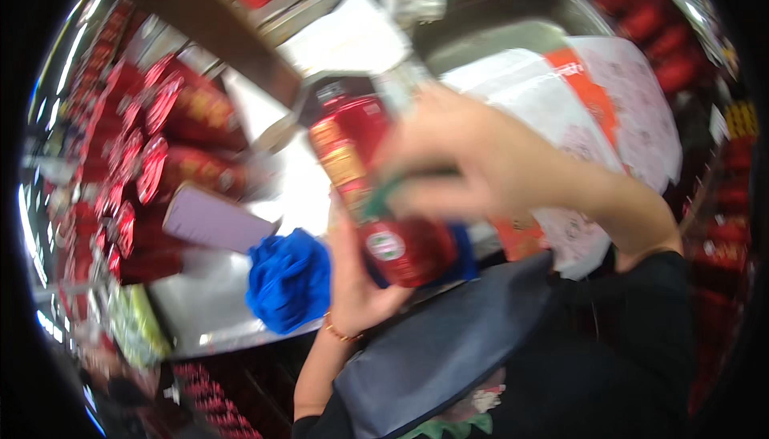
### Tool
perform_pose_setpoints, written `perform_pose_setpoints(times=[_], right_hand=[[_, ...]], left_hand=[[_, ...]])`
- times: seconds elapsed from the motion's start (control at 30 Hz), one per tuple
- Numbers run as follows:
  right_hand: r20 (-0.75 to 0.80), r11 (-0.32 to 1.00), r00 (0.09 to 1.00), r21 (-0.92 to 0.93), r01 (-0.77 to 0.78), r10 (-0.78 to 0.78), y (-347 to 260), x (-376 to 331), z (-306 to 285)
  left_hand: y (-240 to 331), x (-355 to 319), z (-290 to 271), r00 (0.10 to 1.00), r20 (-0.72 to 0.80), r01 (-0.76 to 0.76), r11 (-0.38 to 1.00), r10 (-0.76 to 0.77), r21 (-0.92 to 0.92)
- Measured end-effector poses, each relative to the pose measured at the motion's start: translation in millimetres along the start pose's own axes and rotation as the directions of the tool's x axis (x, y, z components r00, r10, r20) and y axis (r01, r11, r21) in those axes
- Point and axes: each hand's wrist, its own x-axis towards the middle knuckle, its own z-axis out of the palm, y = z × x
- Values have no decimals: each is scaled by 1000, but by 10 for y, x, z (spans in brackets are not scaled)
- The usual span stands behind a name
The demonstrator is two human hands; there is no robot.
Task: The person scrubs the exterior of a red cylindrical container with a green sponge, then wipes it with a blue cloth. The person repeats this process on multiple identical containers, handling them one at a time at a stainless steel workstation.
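Observation:
My left hand (352, 271) grips a glossy red container (412, 251) from its left side, near its lower end. The container lies tilted in front of me, with a gold label up its side and a round white sticker low down. Over its right side is my right hand (465, 151), smeared by motion. A thin green piece (388, 195), perhaps cloth or a pad, shows between its fingers and touches the container. Left of my left wrist sits a crumpled blue cloth (288, 279). Some dark blue material (465, 251) shows beside the container's lower end.
Red shiny packages (192, 110) crowd the left side, with a light purple phone-like slab (212, 219) leaning by them. A metal sink (513, 22) lies at the back right. White and orange printed bags (545, 110) are on the right. A brown post (216, 30) crosses the upper left.

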Motion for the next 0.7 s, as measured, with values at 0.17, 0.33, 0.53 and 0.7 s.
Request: perform_pose_setpoints(times=[0.17, 0.33, 0.53, 0.7], right_hand=[[-390, 844, 836, -515, 150, -387, 239, 214, 277], [-139, 964, 961, 89, 252, -239, -539, -539, 657], [-275, 525, 473, 646, -553, 837, -207, -1766, -570], [-455, 258, -198, 755, -603, 868, 2, -3248, -1039]], left_hand=[[0, -4, 61, 994, -103, 1, 985, -19, -173], [-88, -30, 127, 979, -193, 54, 995, -70, -85], [265, 63, -23, 978, -128, -106, 921, 165, 374], [131, 126, 60, 974, -137, -118, 925, 178, 361]])
